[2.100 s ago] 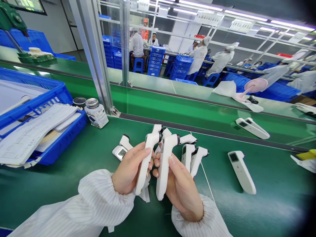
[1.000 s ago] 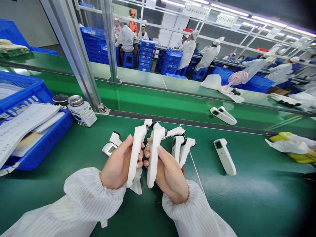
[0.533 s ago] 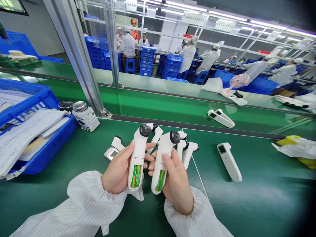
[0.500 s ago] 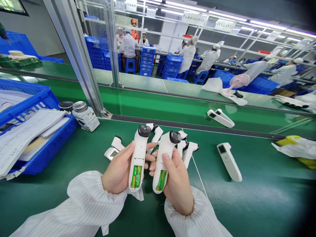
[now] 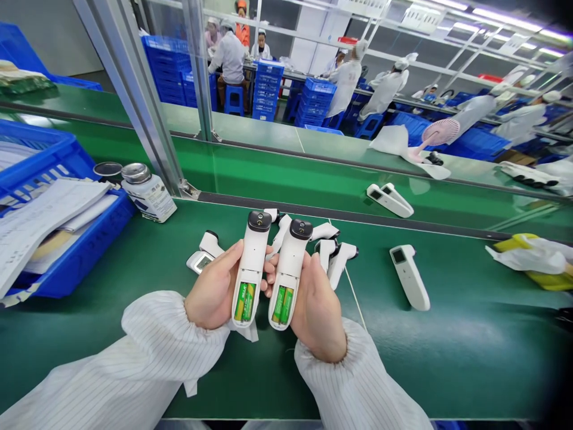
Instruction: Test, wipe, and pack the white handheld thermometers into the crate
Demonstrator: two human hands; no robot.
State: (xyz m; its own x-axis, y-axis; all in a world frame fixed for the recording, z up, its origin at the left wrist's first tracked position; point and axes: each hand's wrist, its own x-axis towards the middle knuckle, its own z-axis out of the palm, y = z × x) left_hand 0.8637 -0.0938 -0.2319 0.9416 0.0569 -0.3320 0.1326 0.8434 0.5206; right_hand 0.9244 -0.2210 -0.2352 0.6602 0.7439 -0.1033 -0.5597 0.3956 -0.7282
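Observation:
My left hand (image 5: 212, 292) is closed round a white infrared thermometer (image 5: 254, 254), held with its dark sensor head up. Beside it, my right hand (image 5: 320, 310) grips a second infrared thermometer (image 5: 289, 260) the same way. Both have their battery bays open towards me, each with two green batteries (image 5: 244, 301) inside. The fingers behind the two bodies are partly hidden. Beyond my hands several more white thermometers (image 5: 342, 263) lie in a loose group on the green table (image 5: 201, 370), partly covered by what I hold. One with a display (image 5: 201, 261) lies left of my left hand.
At right a lone thermometer (image 5: 409, 278) lies on the table, with a yellow and white bundle (image 5: 532, 257) farther right. A blue basket (image 5: 85, 263) of papers and a metal-capped bottle (image 5: 150, 194) stand left. A metal post (image 5: 134, 89) rises beyond. People in white work behind.
The right thermometer has turned more upright, its battery bay now facing me fully, and my right thumb has come off its front. The view has tilted slightly down.

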